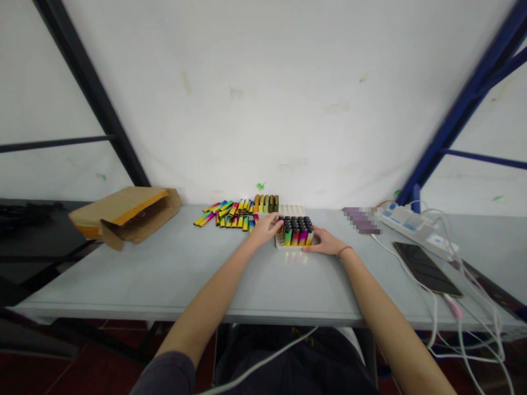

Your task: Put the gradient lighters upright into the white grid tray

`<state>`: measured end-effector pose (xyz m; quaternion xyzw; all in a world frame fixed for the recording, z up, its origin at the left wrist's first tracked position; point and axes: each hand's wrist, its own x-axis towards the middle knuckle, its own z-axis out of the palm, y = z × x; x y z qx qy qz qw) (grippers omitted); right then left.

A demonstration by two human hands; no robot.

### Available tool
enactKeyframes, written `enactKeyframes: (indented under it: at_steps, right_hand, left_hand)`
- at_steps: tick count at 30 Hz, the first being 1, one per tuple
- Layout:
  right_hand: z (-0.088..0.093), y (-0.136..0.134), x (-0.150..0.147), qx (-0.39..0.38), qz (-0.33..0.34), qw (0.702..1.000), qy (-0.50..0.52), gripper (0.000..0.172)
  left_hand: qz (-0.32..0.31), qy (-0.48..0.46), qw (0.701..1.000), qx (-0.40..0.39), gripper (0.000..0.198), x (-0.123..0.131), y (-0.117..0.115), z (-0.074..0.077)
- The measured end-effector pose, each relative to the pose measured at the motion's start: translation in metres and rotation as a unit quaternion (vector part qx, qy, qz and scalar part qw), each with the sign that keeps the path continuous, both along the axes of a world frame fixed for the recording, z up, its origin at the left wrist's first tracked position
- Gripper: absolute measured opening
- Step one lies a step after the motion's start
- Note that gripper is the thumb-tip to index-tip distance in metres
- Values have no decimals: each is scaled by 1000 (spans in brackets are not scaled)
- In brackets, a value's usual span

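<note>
A white tray (290, 247) stands on the table with several upright lighters (300, 233) in it, black tops upward and multicoloured bodies below. At its left end my left hand (267, 227) has its fingers closed around the top of a lighter, which they partly hide. Against the right end lies my right hand (327, 242), gripping the tray with the thumb along the front edge and the fingers behind. Behind and to the left, loose shiny colourful sleeves (230, 214) lie in a pile. Beside them, more upright pieces (267, 203) stand in rows.
Another white tray (292, 210) is near the wall. An open cardboard box (127, 211) lies at the left. On the right are a phone (427, 269), a power strip (418, 229), a blurred-out purple object (362, 220) and tangled white cables (435, 318).
</note>
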<state>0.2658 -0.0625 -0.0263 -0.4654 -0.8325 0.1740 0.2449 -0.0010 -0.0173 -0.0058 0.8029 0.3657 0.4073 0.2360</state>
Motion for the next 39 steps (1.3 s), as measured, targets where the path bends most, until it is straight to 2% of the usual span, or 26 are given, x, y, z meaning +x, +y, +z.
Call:
enactKeyframes:
  at_steps: [1,3,5,7,11,15,20,23,28,31,33,36,39]
  right_hand:
    - [0,0,0,1,1,1000,2,66]
    - [0,-1,0,2,-1,1000,-2,64]
    - [0,-1,0,0,-6,1000,-7,60]
    - [-1,0,0,-2,-11,1000,-8,59]
    - [-3,1,1,-3,-13,1000,-13,65]
    - [-4,1,1,4,-17,1000,-13,70]
    - [-3,1,1,5,-14,1000,-19,60]
    - [-2,0,1,5,-7,1000,-21,60]
    - [-1,-1,0,9,-19,1000,-14,64]
    - [-1,0,0,2,-15,1000,-18,66]
    - [-2,0,0,-2,-10,1000,-16,69]
    - [-2,0,0,0,-11,1000,-9,67]
    - [-2,0,0,4,-14,1000,-10,67]
  left_hand:
    - [16,21,1000,8,33,-4,0,4]
    - [96,72,993,21,34,-15,2,11]
    - [211,137,968,16,34,-28,5,17]
    - [296,211,932,-7,32,-42,7,23]
    - [362,307,875,-94,30,-58,8,34]
    - [362,331,861,-133,39,-55,2,40]
    - [357,349,859,-113,24,-45,0,36]
    - [342,338,871,-105,14,-44,2,29]
    - [301,325,887,-128,35,-42,4,20]
    - [298,298,898,-129,23,-41,8,21]
    - [279,238,923,-117,7,-41,13,23]
    - [242,65,957,-144,17,-39,22,23]
    - [210,-117,943,-228,17,-34,28,20]
